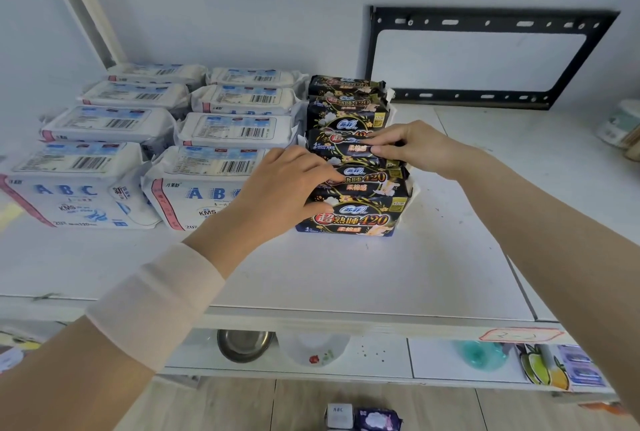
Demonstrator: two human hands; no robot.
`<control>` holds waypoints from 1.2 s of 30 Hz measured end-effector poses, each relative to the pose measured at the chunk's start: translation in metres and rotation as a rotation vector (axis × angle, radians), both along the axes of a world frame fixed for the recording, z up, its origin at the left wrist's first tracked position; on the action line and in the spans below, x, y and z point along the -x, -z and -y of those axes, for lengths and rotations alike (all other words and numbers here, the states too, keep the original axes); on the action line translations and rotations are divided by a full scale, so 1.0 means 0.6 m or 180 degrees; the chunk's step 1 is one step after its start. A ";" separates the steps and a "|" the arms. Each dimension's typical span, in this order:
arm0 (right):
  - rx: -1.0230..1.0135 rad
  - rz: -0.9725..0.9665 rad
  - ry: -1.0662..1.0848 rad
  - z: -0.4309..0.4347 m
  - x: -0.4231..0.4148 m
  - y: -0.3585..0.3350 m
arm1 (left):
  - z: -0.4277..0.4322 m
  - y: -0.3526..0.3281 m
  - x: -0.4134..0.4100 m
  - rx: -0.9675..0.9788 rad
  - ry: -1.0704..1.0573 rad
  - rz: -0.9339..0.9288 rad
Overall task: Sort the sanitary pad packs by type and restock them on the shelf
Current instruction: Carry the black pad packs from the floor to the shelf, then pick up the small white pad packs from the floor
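Observation:
On the white shelf (346,274) stand two rows of white ABC pad packs (104,125), running from front to back on the left. Beside them, in the middle, is a single row of several black pad packs (360,219). My left hand (287,188) rests against the left side of the front black packs, fingers reaching onto the second pack. My right hand (405,146) pinches the top edge of the third black pack (332,143) from the right. Two more packs, one white (339,415) and one purple (379,419), lie on the floor below.
A black metal wall bracket (485,56) hangs behind the shelf's right half. A lower shelf holds a steel bowl (244,344), a white bowl (315,349) and a teal item (481,354). Some wrapped goods (620,129) sit at the far right edge.

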State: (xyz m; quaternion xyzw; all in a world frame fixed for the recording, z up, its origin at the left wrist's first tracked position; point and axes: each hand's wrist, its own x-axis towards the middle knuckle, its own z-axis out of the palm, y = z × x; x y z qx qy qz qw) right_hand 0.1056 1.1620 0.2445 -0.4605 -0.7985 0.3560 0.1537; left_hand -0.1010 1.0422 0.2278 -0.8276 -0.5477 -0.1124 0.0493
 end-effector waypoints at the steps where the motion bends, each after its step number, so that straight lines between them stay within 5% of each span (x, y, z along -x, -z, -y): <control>1: -0.0012 0.0014 -0.0013 0.000 0.000 0.000 | 0.000 0.000 0.000 0.0000 0.0006 0.0014; 12: -0.0126 0.0166 -0.0082 0.001 0.000 0.002 | -0.001 0.007 0.003 -0.0077 0.0047 -0.0038; 21: -0.1090 0.0257 -0.0083 0.022 0.001 0.016 | 0.006 0.012 -0.005 -0.0118 0.0067 0.0028; 26: -0.1167 0.0649 -0.0205 0.028 0.002 0.018 | 0.013 0.011 -0.011 -0.0088 0.0003 -0.0032; 36: -0.1504 0.0457 0.0162 0.089 -0.025 0.005 | 0.045 -0.005 -0.036 -0.0196 -0.0320 0.0095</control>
